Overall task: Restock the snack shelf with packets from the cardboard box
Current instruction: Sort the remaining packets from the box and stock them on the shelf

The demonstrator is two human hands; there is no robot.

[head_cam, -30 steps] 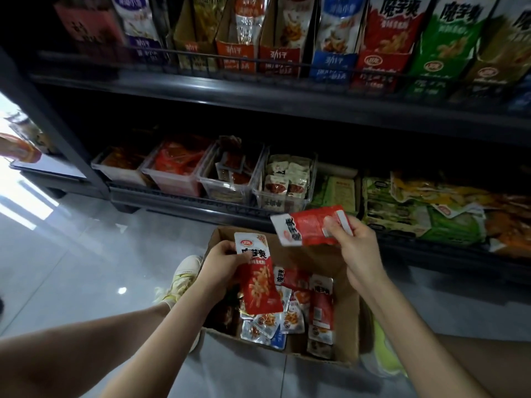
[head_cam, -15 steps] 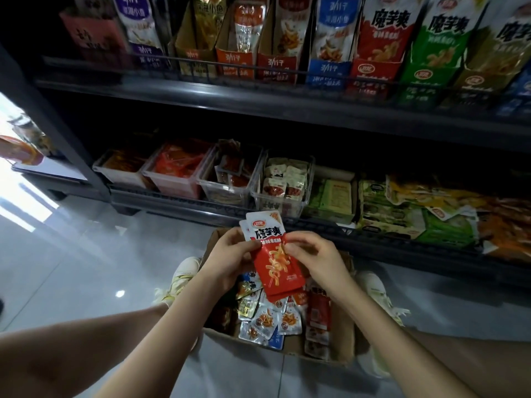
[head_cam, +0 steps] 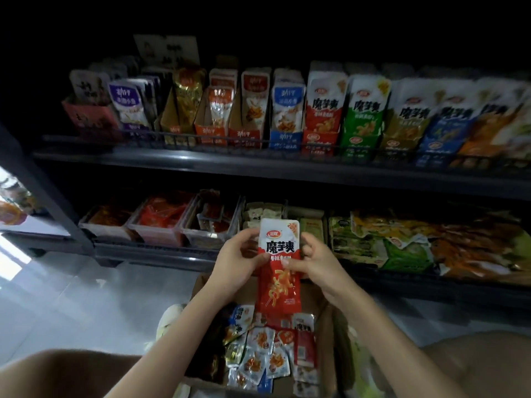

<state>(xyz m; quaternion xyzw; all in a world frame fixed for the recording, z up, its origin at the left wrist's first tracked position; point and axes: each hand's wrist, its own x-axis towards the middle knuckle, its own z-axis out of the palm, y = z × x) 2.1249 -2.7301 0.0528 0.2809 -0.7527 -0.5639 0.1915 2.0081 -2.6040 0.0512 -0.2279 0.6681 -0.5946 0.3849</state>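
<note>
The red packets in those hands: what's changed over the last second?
Before, the hands were apart, one packet each. The right hand swung over to the left hand, and both now grip the red packets together, upright, raised above the cardboard box. The loose packets in the box and the shelf stock stayed put.

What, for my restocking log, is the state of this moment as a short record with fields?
held item: red-and-white snack packet, upright, above the box
left hand: grips the packet's left edge
right hand: pinches its right edge
cardboard box: open, below the hands, loose small packets inside
matching stock: red same-print packets, standing on the upper shelf
lower shelf: clear bins at left
</note>
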